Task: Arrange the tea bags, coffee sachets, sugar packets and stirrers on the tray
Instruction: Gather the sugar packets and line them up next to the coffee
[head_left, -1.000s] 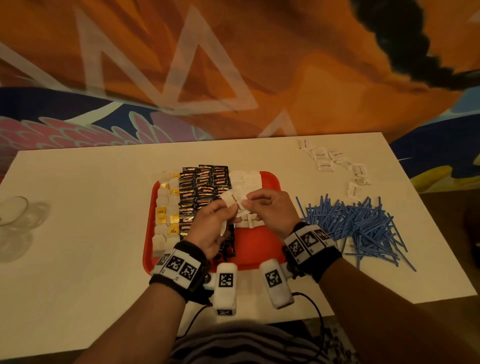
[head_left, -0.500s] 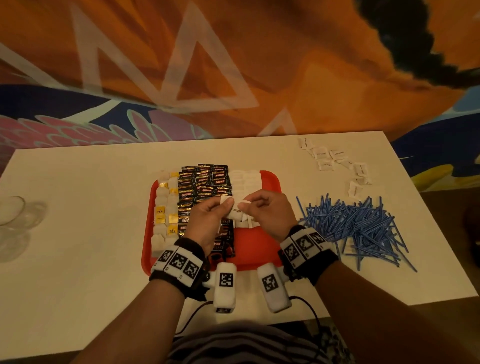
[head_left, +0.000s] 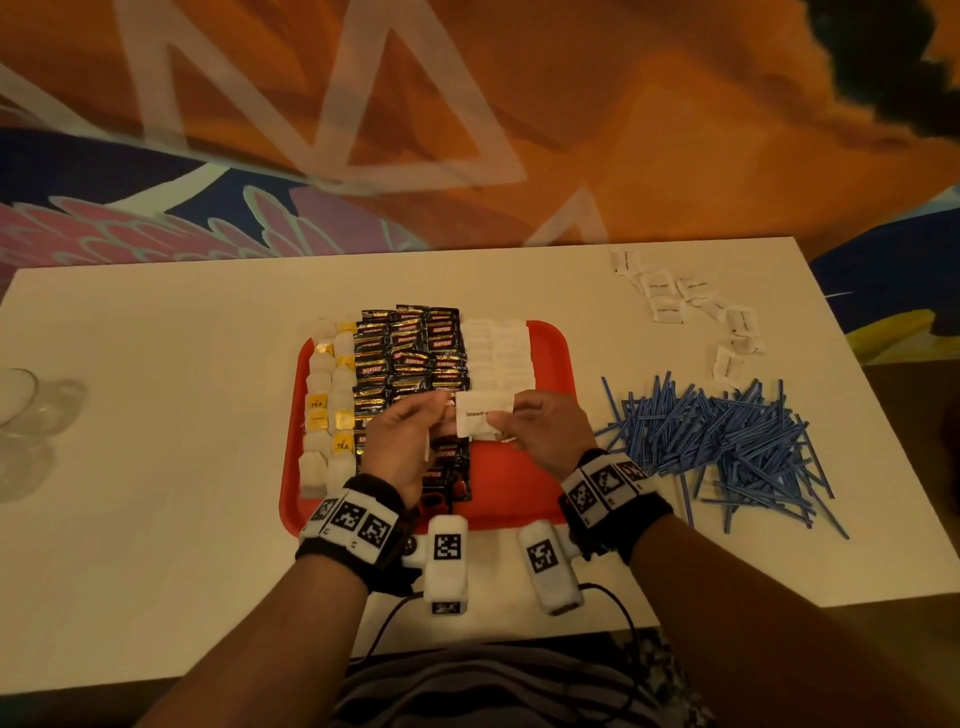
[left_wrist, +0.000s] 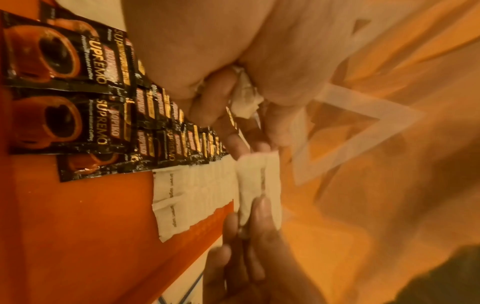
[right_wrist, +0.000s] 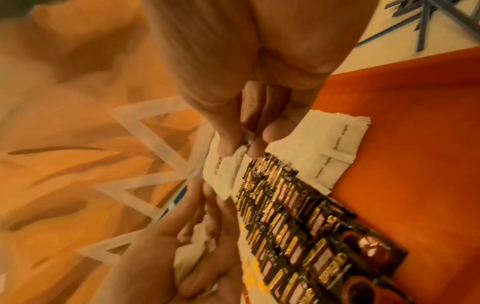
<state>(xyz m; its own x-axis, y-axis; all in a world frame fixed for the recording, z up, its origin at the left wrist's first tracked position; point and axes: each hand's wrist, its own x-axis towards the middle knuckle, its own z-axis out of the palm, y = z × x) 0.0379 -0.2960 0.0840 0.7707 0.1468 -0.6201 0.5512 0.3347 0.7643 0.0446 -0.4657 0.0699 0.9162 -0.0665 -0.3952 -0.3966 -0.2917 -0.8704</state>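
A red tray (head_left: 550, 364) holds tea bags (head_left: 330, 410) on the left, black coffee sachets (head_left: 410, 353) in the middle and rows of white sugar packets (head_left: 496, 353) to their right. Both hands hover over the tray's near half. My right hand (head_left: 535, 421) pinches one white sugar packet (head_left: 480, 418) by its edge, also seen as the sugar packet (right_wrist: 221, 174) under the thumb. My left hand (head_left: 410, 431) is curled round a few more sugar packets (left_wrist: 244, 96) in its palm, its fingertips just beside the pinched one. Blue stirrers (head_left: 727, 441) lie heaped on the table to the right.
Loose sugar packets (head_left: 691, 306) are scattered at the table's far right, beyond the stirrers. A clear glass (head_left: 21, 405) stands at the left edge. The tray's right strip and near right corner show bare red. Cables run off the table's near edge.
The right hand has drawn one packet out flat from the bunch the hands held together. The left hand's fingers have come off it; both hands sit slightly lower.
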